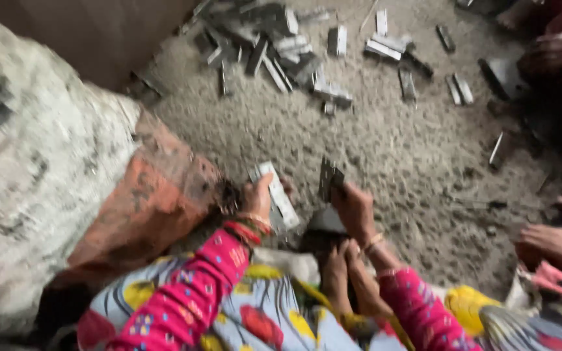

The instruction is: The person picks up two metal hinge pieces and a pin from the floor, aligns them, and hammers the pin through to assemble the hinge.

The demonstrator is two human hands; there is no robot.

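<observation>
Your left hand [257,195] is closed around a pale, flat metal strip [280,195], which slants down and to the right out of your grip. Just to the right of that strip, your right hand [354,209] is pinched shut on a darker, folded metal piece [330,177] that stands nearly upright above your fingers. The two pieces are near each other but not touching. Both are held low over a rough grey floor [385,149].

Below the strip, a dark flat block [325,221] sits on the floor between your hands, and your bare feet [349,279] rest just under it. Your sleeves are bright pink with small coloured patterns, and you wear bangles [248,227] on the left wrist.

To the left of the strip lies a large orange and white sack [99,188]. Well above the strip, at the far side of the floor, a loose heap of similar grey metal pieces [274,45] is scattered about. Far to the right of the strip, at the frame's edge, another person's hand [554,244] rests near the floor. The whole view is blurred, so finer detail cannot be made out.
</observation>
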